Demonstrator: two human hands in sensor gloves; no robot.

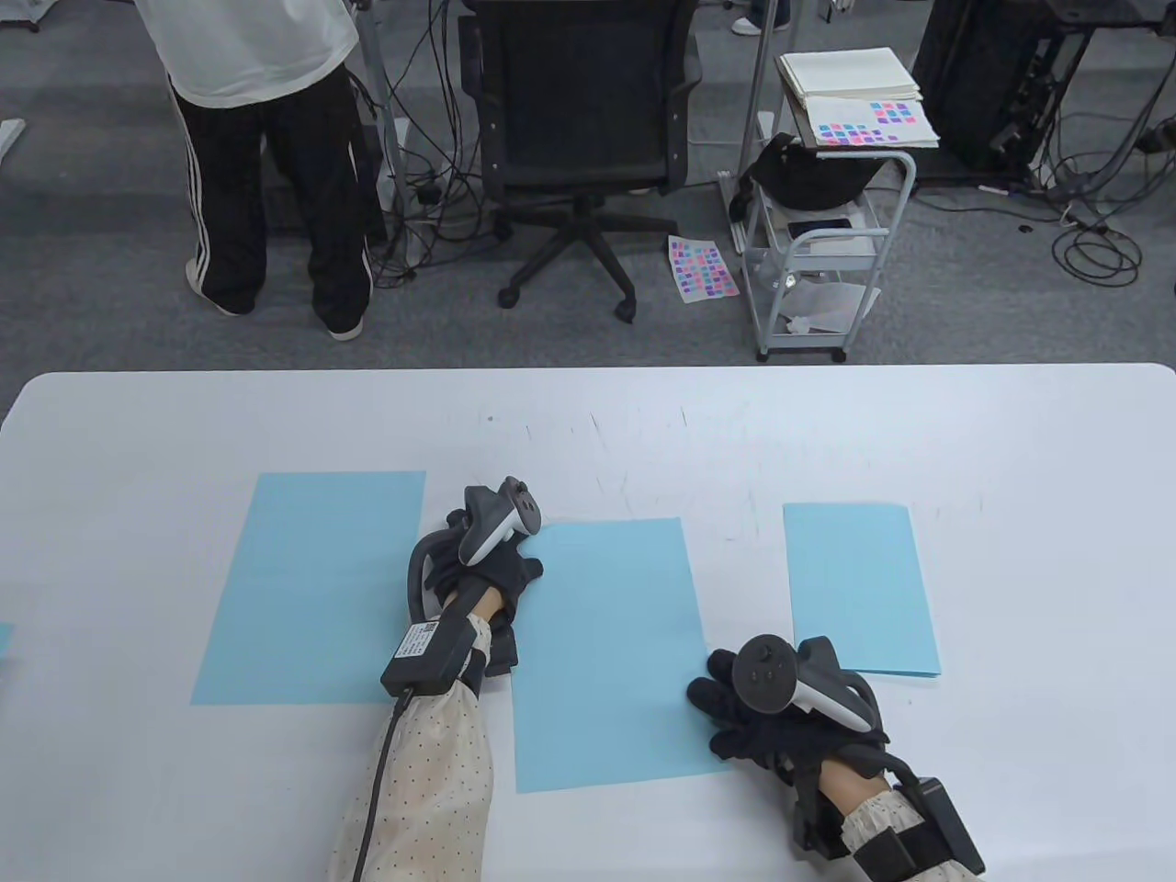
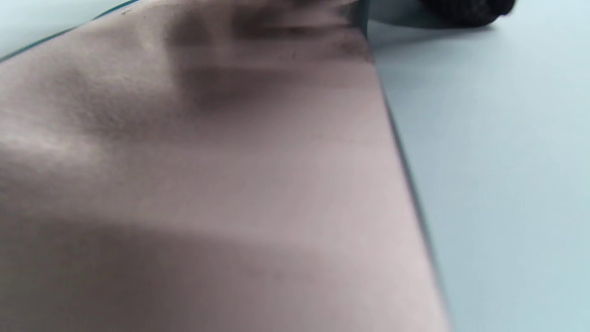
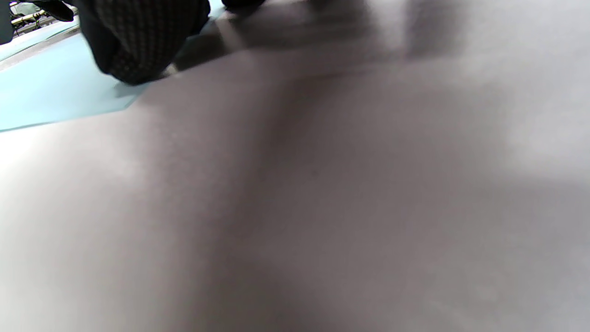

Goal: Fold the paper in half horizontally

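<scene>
Room: grey carpet behind the worktop, with a black office chair (image 1: 581,119), a white trolley (image 1: 822,248) stacked with paper, loose cables, and a person standing (image 1: 262,138) in black striped trousers at the far left.
Worktop: white and rounded at the far corners (image 1: 827,432), faintly marked with pen scratches near the middle.
Centre sheet: light blue paper (image 1: 606,652) lies flat and unfolded in the middle of the worktop, slightly turned, with both hands on it.
Left sheet: a larger blue sheet (image 1: 308,588) lies flat just left of the centre one, partly under the left forearm.
Right sheet: a narrower blue sheet (image 1: 859,588), apparently already doubled over, lies to the right, apart from the centre sheet.
Left hand: the left hand (image 1: 487,560) rests at the upper left corner of the centre sheet; whether its fingers are together or apart I cannot tell, since the tracker covers them.
Left wrist view: one dark gloved fingertip (image 2: 465,9) touches blue paper at the top edge; the rest is blurred.
Right hand: the right hand (image 1: 781,717) presses on the lower right corner of the centre sheet, fingers (image 1: 712,698) spread and flat, holding nothing.
Right wrist view: a gloved finger (image 3: 138,41) sits on the blue corner.
</scene>
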